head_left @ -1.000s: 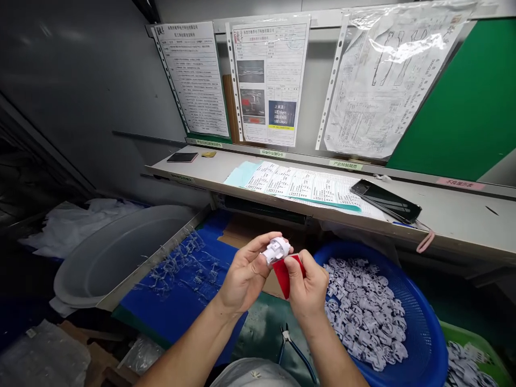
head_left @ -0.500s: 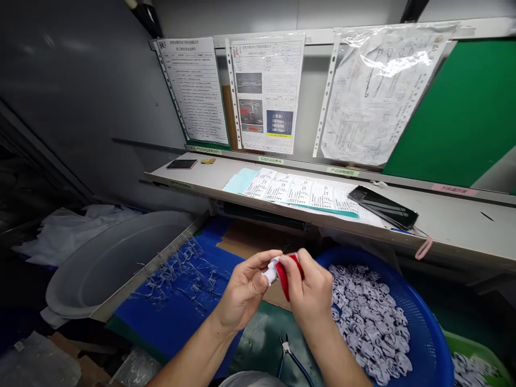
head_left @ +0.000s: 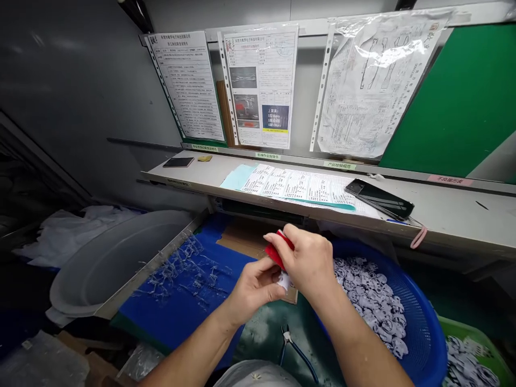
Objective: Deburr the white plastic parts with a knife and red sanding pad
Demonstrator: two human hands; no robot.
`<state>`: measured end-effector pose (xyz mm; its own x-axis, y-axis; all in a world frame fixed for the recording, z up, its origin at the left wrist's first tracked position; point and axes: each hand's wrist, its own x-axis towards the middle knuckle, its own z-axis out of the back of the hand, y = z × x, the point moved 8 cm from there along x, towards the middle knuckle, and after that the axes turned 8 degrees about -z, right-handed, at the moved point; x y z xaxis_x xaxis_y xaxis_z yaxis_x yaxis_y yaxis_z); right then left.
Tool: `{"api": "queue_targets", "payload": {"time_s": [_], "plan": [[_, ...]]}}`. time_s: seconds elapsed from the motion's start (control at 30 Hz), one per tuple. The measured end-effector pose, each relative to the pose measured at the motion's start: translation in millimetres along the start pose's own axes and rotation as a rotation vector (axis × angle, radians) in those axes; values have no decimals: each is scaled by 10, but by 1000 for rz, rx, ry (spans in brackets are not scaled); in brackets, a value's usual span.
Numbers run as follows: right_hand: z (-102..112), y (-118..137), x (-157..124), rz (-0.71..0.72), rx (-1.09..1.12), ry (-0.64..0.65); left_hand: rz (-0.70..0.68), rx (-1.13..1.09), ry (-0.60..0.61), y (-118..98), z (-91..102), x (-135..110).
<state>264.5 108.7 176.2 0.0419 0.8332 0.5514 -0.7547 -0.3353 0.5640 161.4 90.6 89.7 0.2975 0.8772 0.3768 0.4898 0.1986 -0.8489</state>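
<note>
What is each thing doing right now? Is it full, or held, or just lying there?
Left hand: holding a white plastic part
Right hand: pinching a red piece
Blue basket: holding many white parts
Blue-handled pliers: lying down
Black phone: lying flat on the shelf

We are at a factory workstation: white printed instruction sheets (head_left: 262, 88) hang above a round blue plastic basket (head_left: 427, 328) of white moulded parts (head_left: 371, 301).
</note>
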Motion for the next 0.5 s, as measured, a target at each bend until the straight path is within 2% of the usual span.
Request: {"api": "queue_targets", "payload": {"time_s": [0.1, 0.2, 0.27, 0.37, 0.43, 0.5], "plan": [[-82, -61, -173, 18, 115, 18, -30, -6, -114, -47, 157, -32], [-306, -365, -463, -73, 269, 114, -34, 12, -174, -120, 341, -37], [-448, -640, -594, -231, 385, 173, -50, 106, -120, -213, 376, 7], [-622, -858, -656, -474, 706, 323, -89, 417, 70, -347, 250, 105], [-718, -773, -653, -578, 992, 482, -121, 579, 178, -374, 118, 145], [-767, -602, -649, -653, 1259, 575, -143, 555, 189, -345, 33, 152]]}}
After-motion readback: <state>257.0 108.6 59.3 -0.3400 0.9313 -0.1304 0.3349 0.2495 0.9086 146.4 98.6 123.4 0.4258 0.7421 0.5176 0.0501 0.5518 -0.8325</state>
